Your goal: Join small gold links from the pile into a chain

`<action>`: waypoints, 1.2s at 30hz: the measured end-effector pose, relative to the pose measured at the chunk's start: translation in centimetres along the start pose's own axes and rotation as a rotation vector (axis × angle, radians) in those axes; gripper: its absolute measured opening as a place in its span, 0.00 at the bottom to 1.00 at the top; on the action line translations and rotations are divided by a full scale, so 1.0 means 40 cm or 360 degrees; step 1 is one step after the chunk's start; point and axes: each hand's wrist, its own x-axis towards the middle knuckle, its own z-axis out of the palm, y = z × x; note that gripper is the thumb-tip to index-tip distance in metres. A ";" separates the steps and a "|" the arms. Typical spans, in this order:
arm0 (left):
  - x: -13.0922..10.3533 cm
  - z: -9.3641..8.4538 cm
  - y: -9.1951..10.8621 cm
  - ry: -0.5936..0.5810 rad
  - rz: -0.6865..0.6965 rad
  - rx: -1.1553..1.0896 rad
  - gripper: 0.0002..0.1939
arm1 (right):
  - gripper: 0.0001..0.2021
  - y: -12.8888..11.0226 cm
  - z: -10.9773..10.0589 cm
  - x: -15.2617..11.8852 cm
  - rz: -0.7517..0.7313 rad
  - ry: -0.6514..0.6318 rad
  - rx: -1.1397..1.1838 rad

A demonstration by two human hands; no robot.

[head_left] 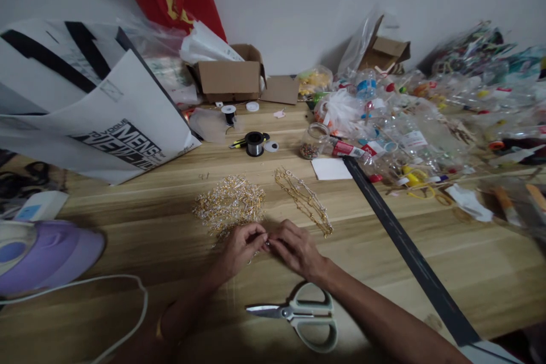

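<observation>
My left hand point(242, 245) and my right hand point(296, 245) meet over the wooden table point(170, 244), the fingertips of both pinched together. Between them shows a small shiny piece point(267, 243), too small to name exactly. Just beyond my left hand lies a heap of gold and silver beaded chains point(230, 199). Several beaded chains point(303, 200) are laid out in strands beyond my right hand. Scissors point(294, 311) with pale handles rest on the near side of my hands, blades pointing left.
Spools of wire point(255, 145) stand farther back, near an open cardboard box point(230, 77). Plastic bottles point(409, 125) crowd the back right. A dark strip point(405, 239) runs along the right. At left are a white bag point(102, 125), a purple appliance point(55, 256) and a white cord point(143, 296).
</observation>
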 end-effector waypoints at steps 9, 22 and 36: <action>0.008 -0.006 0.017 -0.0035 -0.0110 -0.0198 0.13 | 0.07 -0.003 -0.008 -0.007 -0.0250 -0.0079 -0.0481; 0.016 -0.017 0.019 -0.0110 -0.0208 -0.0287 0.15 | 0.11 -0.001 -0.025 -0.007 -0.0411 -0.0266 -0.0683; 0.016 -0.027 -0.001 -0.0133 -0.0222 -0.0405 0.18 | 0.13 -0.008 -0.042 0.002 -0.0534 -0.0297 -0.0745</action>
